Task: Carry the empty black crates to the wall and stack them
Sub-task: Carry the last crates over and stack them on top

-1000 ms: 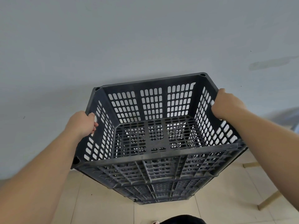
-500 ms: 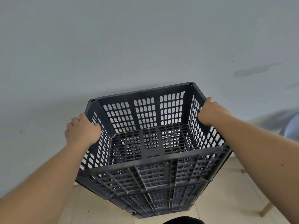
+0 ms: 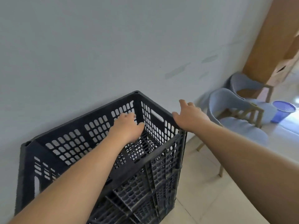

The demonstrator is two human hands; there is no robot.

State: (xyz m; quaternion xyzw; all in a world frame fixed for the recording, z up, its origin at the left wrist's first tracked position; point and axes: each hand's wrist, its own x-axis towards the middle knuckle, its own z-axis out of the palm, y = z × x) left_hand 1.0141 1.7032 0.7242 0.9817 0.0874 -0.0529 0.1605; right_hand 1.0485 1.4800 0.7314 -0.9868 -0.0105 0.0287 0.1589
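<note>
We face a pale grey wall [image 3: 113, 46] that meets a light tiled floor [image 3: 202, 183]. The top crate [image 3: 100, 109] sits on a stack of black crates [image 3: 145, 199] with its far side against the wall. The stack's base runs off the bottom edge, and we cannot count its layers. Our left forearm covers part of the near rim. The left hand [image 3: 127, 126] hangs over the inside of the crate near its far right corner, fingers loose, gripping nothing. The right hand [image 3: 189, 117] is spread flat at the right rim; we cannot tell whether it touches. To the right stand two blurred grey chairs [image 3: 239, 126], a blue basket [image 3: 282, 112] and a wooden panel [image 3: 267, 38] cut off by the frame.
</note>
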